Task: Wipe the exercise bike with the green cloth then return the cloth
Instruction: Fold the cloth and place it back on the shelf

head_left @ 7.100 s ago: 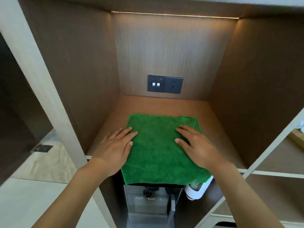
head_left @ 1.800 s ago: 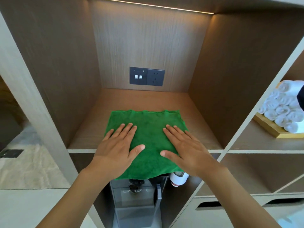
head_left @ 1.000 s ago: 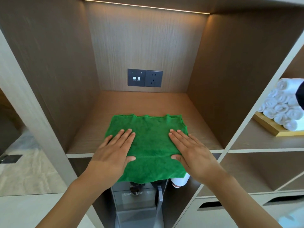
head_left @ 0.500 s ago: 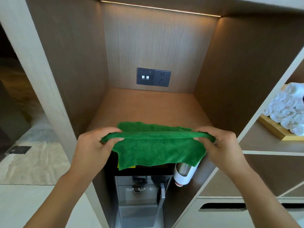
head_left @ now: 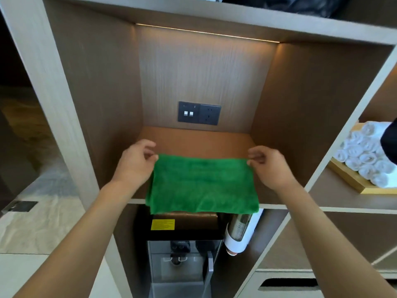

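The green cloth (head_left: pixel 202 186) lies folded in half on the wooden shelf (head_left: pixel 199 138) of an open cubby, its near edge hanging slightly over the shelf front. My left hand (head_left: pixel 135 162) pinches the cloth's far left corner. At the far right corner, my right hand (head_left: pixel 266 164) pinches the cloth with its fingertips. No exercise bike is in view.
A dark switch and socket plate (head_left: pixel 198 113) sits on the cubby's back wall. Below the shelf stands a water dispenser (head_left: pixel 182 250) with a cup holder (head_left: pixel 240 233) beside it. A tray of rolled white towels (head_left: pixel 365 155) occupies the right-hand shelf.
The cloth lay flat under both palms, then I lifted its near edge and carried it toward the back. It is now folded in half, with my hands at the far corners.
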A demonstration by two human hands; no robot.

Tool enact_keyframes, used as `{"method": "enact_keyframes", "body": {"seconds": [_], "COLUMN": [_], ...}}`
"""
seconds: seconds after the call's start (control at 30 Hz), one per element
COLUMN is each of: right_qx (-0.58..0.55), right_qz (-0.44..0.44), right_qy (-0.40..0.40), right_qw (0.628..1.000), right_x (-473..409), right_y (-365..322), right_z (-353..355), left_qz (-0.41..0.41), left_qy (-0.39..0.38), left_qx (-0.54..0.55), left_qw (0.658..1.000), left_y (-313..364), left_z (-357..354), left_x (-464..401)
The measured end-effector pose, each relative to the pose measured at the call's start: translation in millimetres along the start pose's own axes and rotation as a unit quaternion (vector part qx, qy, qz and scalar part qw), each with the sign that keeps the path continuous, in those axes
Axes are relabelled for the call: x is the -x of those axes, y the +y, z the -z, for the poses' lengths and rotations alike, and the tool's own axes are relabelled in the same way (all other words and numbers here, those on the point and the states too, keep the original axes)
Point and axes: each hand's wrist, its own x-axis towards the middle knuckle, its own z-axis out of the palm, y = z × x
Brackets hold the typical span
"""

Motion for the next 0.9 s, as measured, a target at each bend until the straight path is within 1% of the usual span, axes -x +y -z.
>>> {"method": "enact_keyframes", "body": {"seconds": [0.03,0.07,0.1,0.13,0.17,0.23,0.27,0.33,0.37,0.43,0.57,0.77,0.83,0.9], "right_qx": [0.081,0.121,0.125,0.121,0.114,0.092,0.097,0.177,0.227,0.270,0.264,0.239,0.241,0.241], "right_qz": [0.011,0.039,0.070,0.098,0.121,0.116,0.095,0.060,0.058,0.068,0.095,0.159,0.179,0.180], "right_qy": [0.012,0.022,0.023,0.019,0.012,-0.022,-0.051,-0.110,-0.126,-0.133,-0.157,-0.245,-0.249,-0.250], "right_qw": [0.997,0.992,0.989,0.988,0.986,0.989,0.989,0.976,0.964,0.951,0.947,0.926,0.921,0.920], "right_x": [4.2,11.7,21.4,31.1,38.8,46.3,48.6,50.4,51.2,52.5,42.7,-2.7,-14.9,-23.6], "right_y": [0.0,-1.8,-5.9,-12.3,-19.7,-30.0,-32.4,-31.3,-28.0,-20.1,-10.2,4.9,7.1,6.6], "right_z": [-6.0,-14.1,-24.0,-34.3,-44.8,-64.5,-73.0,-84.9,-88.9,-92.1,-89.4,-73.4,-67.0,-60.9], "left_qz": [-0.024,-0.058,-0.100,-0.144,-0.178,-0.208,-0.209,-0.195,-0.187,-0.180,-0.161,-0.118,-0.104,-0.096], "left_qy": [0.022,0.028,0.010,-0.028,-0.081,-0.174,-0.198,-0.217,-0.221,-0.224,-0.230,-0.232,-0.231,-0.228], "left_qx": [-0.067,-0.087,-0.080,-0.071,-0.073,-0.122,-0.158,-0.220,-0.238,-0.261,-0.272,-0.303,-0.326,-0.353], "left_qw": [0.997,0.994,0.992,0.987,0.978,0.955,0.945,0.931,0.927,0.922,0.920,0.917,0.911,0.902], "left_y": [-2.1,-2.0,0.0,3.1,7.2,13.3,13.8,10.4,7.6,3.2,6.1,21.5,29.4,37.8], "left_z": [-5.4,-10.7,-16.8,-24.0,-31.4,-47.4,-53.4,-59.7,-60.6,-61.3,-64.3,-58.6,-56.9,-55.2], "left_x": [3.9,9.7,15.1,19.8,23.8,27.6,28.0,27.5,27.4,29.8,34.3,35.4,41.0,50.1]}}
